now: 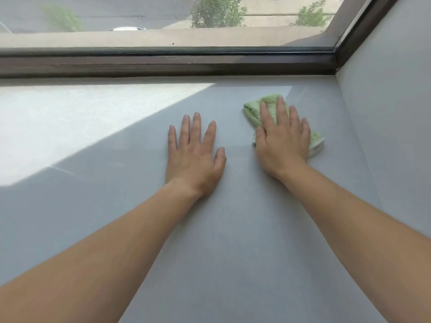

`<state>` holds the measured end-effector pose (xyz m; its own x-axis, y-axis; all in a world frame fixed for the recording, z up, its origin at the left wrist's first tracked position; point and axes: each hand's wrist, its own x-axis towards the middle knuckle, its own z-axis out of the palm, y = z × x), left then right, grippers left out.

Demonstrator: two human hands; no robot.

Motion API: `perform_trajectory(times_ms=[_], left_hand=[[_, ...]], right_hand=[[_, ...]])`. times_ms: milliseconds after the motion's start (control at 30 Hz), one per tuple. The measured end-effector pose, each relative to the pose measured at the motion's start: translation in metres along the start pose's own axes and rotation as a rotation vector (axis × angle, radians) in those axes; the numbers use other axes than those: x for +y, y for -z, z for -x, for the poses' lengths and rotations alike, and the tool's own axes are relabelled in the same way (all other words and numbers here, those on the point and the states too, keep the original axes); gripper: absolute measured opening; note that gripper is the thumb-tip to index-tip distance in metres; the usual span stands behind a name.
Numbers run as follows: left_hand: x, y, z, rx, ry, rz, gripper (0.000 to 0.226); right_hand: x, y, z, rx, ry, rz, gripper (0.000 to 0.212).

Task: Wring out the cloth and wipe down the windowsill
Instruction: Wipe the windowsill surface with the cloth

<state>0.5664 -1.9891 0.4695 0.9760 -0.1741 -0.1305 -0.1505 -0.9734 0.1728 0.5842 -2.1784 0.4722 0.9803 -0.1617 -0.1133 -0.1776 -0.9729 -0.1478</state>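
A broad, pale grey windowsill (233, 229) fills most of the view, matte and faintly speckled, with a bright wedge of sunlight (70, 117) across its far left part and the rest in shade. Along its far edge runs a dark brown window frame (163, 64), which turns upward at the right corner where a plain light wall (384, 113) meets the sill. Through the glass lie a paved road, green shrubs (217, 12) and part of a white car (127, 28) (all seen from above). The left hand (194, 157) rests palm-down on the bare sill, fingers straight and slightly spread, holding nothing. Just beside it, the right hand (283, 142) lies flat with straight fingers pressing on a bunched green cloth (255, 110), which sits on the shaded sill near the right wall.
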Motion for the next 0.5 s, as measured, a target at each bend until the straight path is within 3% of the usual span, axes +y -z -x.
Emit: perform_trajectory(times_ms=[133, 200, 300, 333, 433, 500], left_hand=[[-0.001, -0.003, 0.0, 0.011, -0.009, 0.008, 0.067], [0.0, -0.003, -0.001, 0.013, -0.016, 0.01, 0.067], [0.0, -0.004, -0.001, 0.019, -0.022, 0.028, 0.067], [-0.001, -0.004, -0.002, 0.025, -0.023, 0.029, 0.067], [-0.004, -0.004, -0.006, 0.047, -0.026, 0.021, 0.068], [-0.006, -0.004, -0.008, 0.05, -0.024, 0.009, 0.068]], right_hand=[[0.013, 0.007, -0.006, -0.074, 0.338, 0.019, 0.056], [0.025, 0.011, -0.043, -0.05, 0.233, 0.018, 0.056], [0.002, 0.008, -0.073, 0.033, -0.114, -0.018, 0.054], [-0.015, 0.005, -0.072, 0.037, -0.109, -0.016, 0.054], [-0.049, -0.001, -0.054, -0.017, 0.24, -0.004, 0.054], [-0.043, 0.002, -0.056, -0.057, 0.359, 0.0, 0.053]])
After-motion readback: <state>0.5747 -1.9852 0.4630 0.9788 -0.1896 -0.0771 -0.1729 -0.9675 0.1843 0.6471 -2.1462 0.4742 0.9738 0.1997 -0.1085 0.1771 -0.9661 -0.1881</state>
